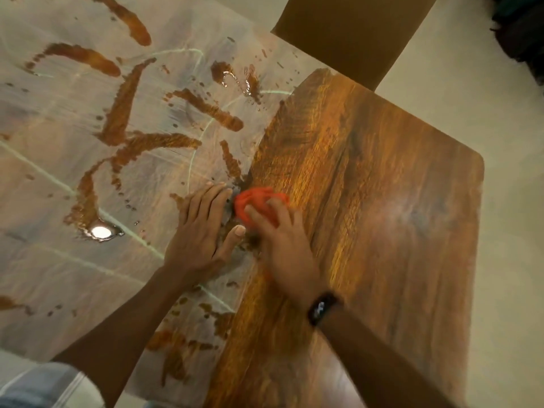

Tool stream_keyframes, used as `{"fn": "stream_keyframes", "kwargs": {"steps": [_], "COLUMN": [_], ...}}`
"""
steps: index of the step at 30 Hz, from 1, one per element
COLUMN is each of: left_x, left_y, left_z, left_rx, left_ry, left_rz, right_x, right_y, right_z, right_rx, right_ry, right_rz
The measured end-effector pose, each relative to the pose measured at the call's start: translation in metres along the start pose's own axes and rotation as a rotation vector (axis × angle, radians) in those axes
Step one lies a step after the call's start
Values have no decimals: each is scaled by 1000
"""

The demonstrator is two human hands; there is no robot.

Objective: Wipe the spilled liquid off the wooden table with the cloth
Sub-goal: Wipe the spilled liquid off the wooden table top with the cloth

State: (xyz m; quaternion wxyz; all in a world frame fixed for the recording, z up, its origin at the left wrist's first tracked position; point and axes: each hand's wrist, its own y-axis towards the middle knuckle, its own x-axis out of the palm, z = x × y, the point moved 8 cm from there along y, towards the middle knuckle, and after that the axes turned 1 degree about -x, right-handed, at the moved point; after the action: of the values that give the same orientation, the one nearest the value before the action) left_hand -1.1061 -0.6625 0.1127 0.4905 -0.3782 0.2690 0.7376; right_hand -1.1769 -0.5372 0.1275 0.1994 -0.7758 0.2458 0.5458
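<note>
wiping at the wet edge, most of the spill untouched

bench [382, 201] fills the view, a wooden top seen from above; its right part shows bare, dry-looking grain, its left part lies under a pale reflective sheen broken by long brown streaks. spilled liquid [123, 110] spreads across that left part in smeared bands and droplets, with a small pool catching a bright light reflection near the left. a chair back [353, 30] stands beyond the far edge.

the left hand [203, 231] lies flat and spread on the wet surface, holding nothing, fingers splayed beside the cloth. the right hand [282, 240] presses down on the cloth [259, 204], a bunched orange wad sitting right at the boundary between wet and dry, its grip closed over the top of it. a dark band [323, 307] circles the right wrist.

judgement on risk: the cloth is small against so wide a spill, so it could saturate and only drag liquid onto the dry grain. strokes toward the near edge could push liquid off the bench onto the floor or the person's clothing. the flat left hand, resting in the wet, could slip or track streaks onto cleaned wood.

no containers show anywhere in view, so nothing can be said of contents.
</note>
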Motion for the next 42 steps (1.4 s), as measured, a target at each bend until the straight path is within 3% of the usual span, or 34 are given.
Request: {"fn": "stream_keyframes", "kwargs": {"steps": [4, 8, 13, 16, 19, 23, 27, 29, 33, 35, 38, 42], "left_x": [-5, -5, -4, -2, -9, -34, -44, -48, -53, -54, -58, -61], "left_y": [-1, -1, 0, -1, -1, -14, -59, -85, -125, -141, -151, -151], "left_z": [2, 1, 0, 0, 2, 4, -3, -10, -35, -48, -57, -61], "left_rx": [32, 11, 6, 0, 16, 66, 94, 89, 34, -10, -35, -67], "left_ry": [-74, -93, -92, -92, -153, -266, -197, -169, -61, 55, 167, 129], "left_rz": [21, 17, 6, 3, 53, 214, 200, 159, 92, 106, 217, 295], "right_x": [33, 31, -21, -35, -26, 16, 36, 25, -5, -9, 5, 52], "right_y": [-103, -110, 1, 45, 32, -60, -135, -120, -47, -24, -33, -116], "right_z": [-69, -59, 57, 90, 53, -45, -96, -72, 2, 10, -32, -135], "right_rx": [-161, -373, 67, 237, 207, -20, -302, -252, 107, 191, 111, -204], "right_ry": [4, -82, -30, 25, -18, 29, 10, 4, 45, 42, -1, 36], "right_rz": [-111, -144, 53, 115, 142, 23, -117, -100, 32, 82, 94, -23]}}
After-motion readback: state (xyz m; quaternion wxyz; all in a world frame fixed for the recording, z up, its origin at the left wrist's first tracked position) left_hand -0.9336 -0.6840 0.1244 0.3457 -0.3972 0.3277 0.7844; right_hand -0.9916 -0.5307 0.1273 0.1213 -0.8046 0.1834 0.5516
